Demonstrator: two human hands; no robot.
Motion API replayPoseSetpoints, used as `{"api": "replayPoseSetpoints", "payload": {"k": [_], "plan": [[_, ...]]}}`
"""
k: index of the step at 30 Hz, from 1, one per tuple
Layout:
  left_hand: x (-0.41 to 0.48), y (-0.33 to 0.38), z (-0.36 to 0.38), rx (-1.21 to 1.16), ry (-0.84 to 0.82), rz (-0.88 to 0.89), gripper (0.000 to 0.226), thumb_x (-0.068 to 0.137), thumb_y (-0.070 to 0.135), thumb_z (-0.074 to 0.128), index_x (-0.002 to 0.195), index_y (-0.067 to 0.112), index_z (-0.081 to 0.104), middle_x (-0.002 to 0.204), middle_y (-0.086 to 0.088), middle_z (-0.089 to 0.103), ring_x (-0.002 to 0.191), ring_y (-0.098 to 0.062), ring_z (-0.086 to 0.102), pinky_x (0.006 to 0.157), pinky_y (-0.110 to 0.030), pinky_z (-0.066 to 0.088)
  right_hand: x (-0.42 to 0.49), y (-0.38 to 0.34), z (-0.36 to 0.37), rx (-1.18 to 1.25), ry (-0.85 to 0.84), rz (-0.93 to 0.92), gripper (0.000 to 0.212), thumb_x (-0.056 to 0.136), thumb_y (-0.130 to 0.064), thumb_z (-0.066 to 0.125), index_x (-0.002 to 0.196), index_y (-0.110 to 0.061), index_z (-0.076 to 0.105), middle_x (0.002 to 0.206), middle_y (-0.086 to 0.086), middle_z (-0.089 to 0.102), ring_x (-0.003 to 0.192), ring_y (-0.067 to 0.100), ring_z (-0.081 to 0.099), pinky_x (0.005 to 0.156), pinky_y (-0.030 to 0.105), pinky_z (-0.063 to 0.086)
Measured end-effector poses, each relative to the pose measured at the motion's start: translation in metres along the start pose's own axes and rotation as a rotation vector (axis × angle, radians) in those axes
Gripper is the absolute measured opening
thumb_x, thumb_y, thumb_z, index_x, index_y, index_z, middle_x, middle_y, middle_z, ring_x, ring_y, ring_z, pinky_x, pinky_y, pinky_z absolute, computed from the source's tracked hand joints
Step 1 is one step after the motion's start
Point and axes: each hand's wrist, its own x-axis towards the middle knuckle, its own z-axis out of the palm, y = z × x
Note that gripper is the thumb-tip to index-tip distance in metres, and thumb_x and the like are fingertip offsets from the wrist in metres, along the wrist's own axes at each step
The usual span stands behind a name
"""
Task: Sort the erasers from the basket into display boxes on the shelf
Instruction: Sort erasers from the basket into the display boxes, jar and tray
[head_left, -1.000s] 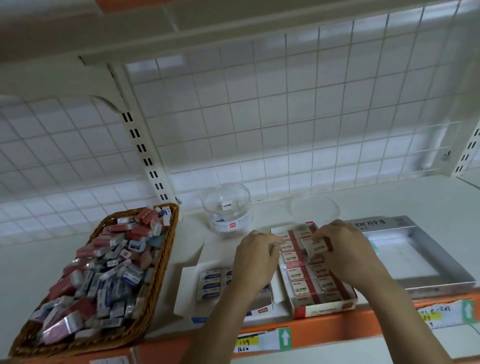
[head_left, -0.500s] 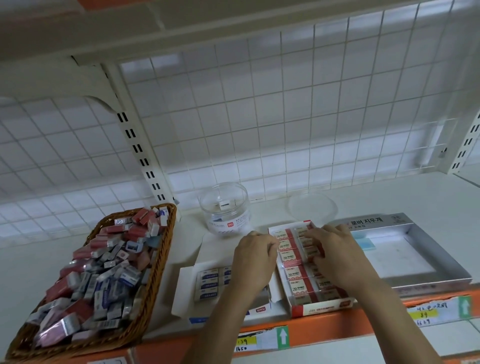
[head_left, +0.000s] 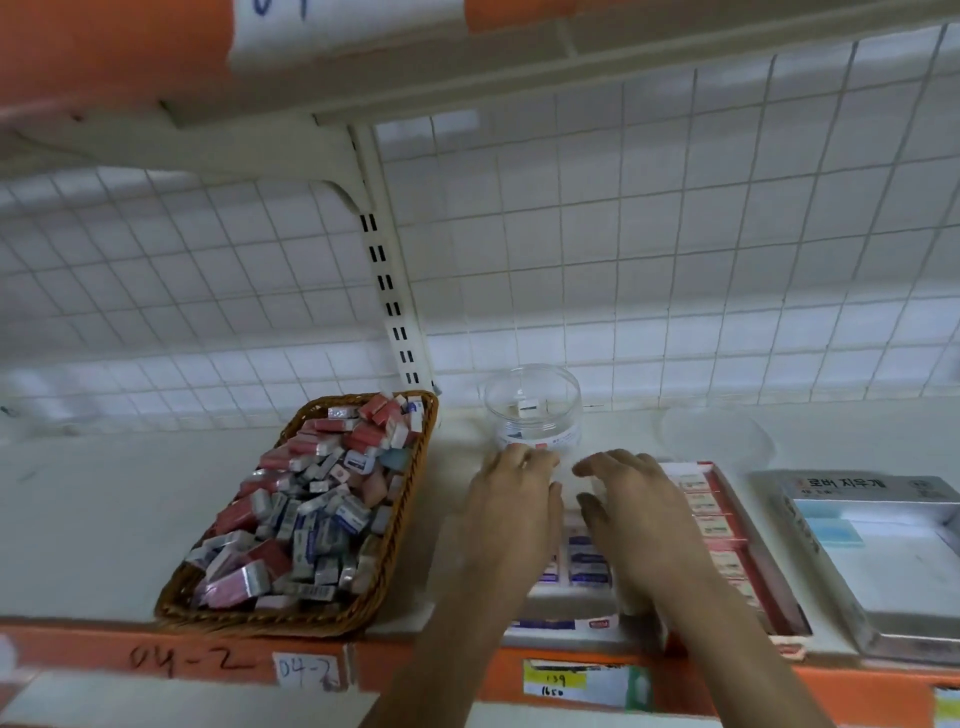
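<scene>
Both hands hover palm-down over the middle of the shelf, side by side and nearly touching. The left hand has its fingers stretched forward and loose; the right hand has its fingers spread with the thumb hanging down. Neither is gripping anything, and no eraser shows in either. Beneath them sits the white display box, with a few blue-labelled pieces visible between the wrists. The red display box lies just beside it on the right, its rows well filled, and a silver box stands further right, mostly bare. The loose erasers are heaped in the wicker basket, which lies to the left of both hands, apart from the white box. Its long axis runs from the shelf's front edge back toward the tiled wall, leaning slightly right. The pieces lie jumbled, with no common direction. The left hand is the nearer one, so the next pick probably falls to it, reaching sideways across the basket's right rim.
</scene>
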Motion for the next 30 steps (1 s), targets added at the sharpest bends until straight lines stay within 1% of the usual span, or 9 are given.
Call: {"api": "replayPoseSetpoints", "payload": {"k": [5,9,13,15,20,22,24,27,30], "plan": [[-0.009,-0.037,-0.022,0.106,0.051,-0.058,0.034,0.095,0.025,0.040,0.125,0.023,0.055,0.126,0.002,0.054,0.119,-0.018,0.046,0.100,-0.031,0.039,0.014,-0.043,0.021,0.067,-0.099,-0.153,0.034,0.091,-0.021,0.052,0.125,-0.024,0.053,0.131,-0.005,0.053,0.121,0.015,0.043,0.100,0.024,0.034],[-0.017,-0.067,-0.042,0.128,0.073,-0.182,0.032,0.095,0.023,0.046,0.127,0.023,0.053,0.132,0.002,0.049,0.124,-0.018,0.040,0.103,-0.029,0.036,0.025,-0.080,0.038,0.114,-0.141,-0.268,0.032,0.085,-0.011,0.053,0.116,-0.016,0.059,0.120,0.002,0.059,0.114,0.022,0.048,0.093,0.027,0.040],[-0.024,-0.098,-0.056,0.204,0.037,-0.325,0.036,0.095,0.030,0.050,0.131,0.022,0.048,0.138,0.000,0.045,0.130,-0.019,0.036,0.110,-0.031,0.027,0.036,-0.119,0.052,0.160,-0.181,-0.370,0.029,0.090,-0.014,0.049,0.118,-0.018,0.056,0.122,0.000,0.057,0.111,0.018,0.050,0.093,0.023,0.038],[-0.028,-0.113,-0.061,0.276,-0.036,-0.385,0.044,0.095,0.035,0.052,0.136,0.021,0.042,0.145,-0.002,0.038,0.136,-0.021,0.029,0.113,-0.033,0.023,0.042,-0.136,0.059,0.172,-0.241,-0.366,0.027,0.094,-0.016,0.047,0.121,-0.016,0.053,0.122,-0.002,0.055,0.114,0.016,0.050,0.094,0.022,0.036],[-0.033,-0.133,-0.059,0.368,-0.160,-0.447,0.054,0.090,0.039,0.059,0.138,0.023,0.042,0.148,-0.002,0.034,0.136,-0.025,0.027,0.113,-0.039,0.028,0.056,-0.152,0.087,0.062,-0.383,-0.303,0.029,0.094,-0.024,0.051,0.123,-0.021,0.048,0.125,0.001,0.054,0.118,0.020,0.046,0.104,0.034,0.030],[-0.033,-0.134,-0.057,0.380,-0.151,-0.453,0.054,0.089,0.038,0.060,0.139,0.025,0.043,0.148,-0.001,0.034,0.137,-0.025,0.025,0.114,-0.039,0.026,0.063,-0.154,0.092,-0.029,-0.380,-0.317,0.033,0.091,-0.022,0.054,0.123,-0.024,0.050,0.121,0.001,0.055,0.117,0.022,0.047,0.102,0.037,0.031],[-0.032,-0.134,-0.055,0.394,-0.125,-0.457,0.050,0.090,0.034,0.060,0.137,0.025,0.045,0.147,-0.001,0.036,0.136,-0.025,0.026,0.114,-0.039,0.025,0.070,-0.156,0.093,-0.117,-0.382,-0.324,0.027,0.090,-0.021,0.054,0.116,-0.022,0.056,0.118,0.003,0.056,0.114,0.023,0.047,0.101,0.038,0.033],[-0.031,-0.136,-0.052,0.367,-0.091,-0.463,0.044,0.092,0.029,0.058,0.135,0.026,0.049,0.146,-0.001,0.038,0.135,-0.025,0.027,0.113,-0.040,0.028,0.078,-0.156,0.098,-0.120,-0.365,-0.308,0.021,0.092,-0.021,0.052,0.111,-0.016,0.060,0.114,0.005,0.057,0.111,0.023,0.050,0.100,0.037,0.037],[-0.032,-0.138,-0.052,0.337,-0.065,-0.451,0.039,0.092,0.029,0.057,0.131,0.029,0.052,0.143,0.002,0.041,0.133,-0.024,0.029,0.111,-0.039,0.031,0.079,-0.153,0.105,-0.078,-0.335,-0.283,0.018,0.094,-0.026,0.050,0.105,-0.020,0.063,0.100,0.001,0.061,0.096,0.017,0.054,0.091,0.032,0.041]]}}
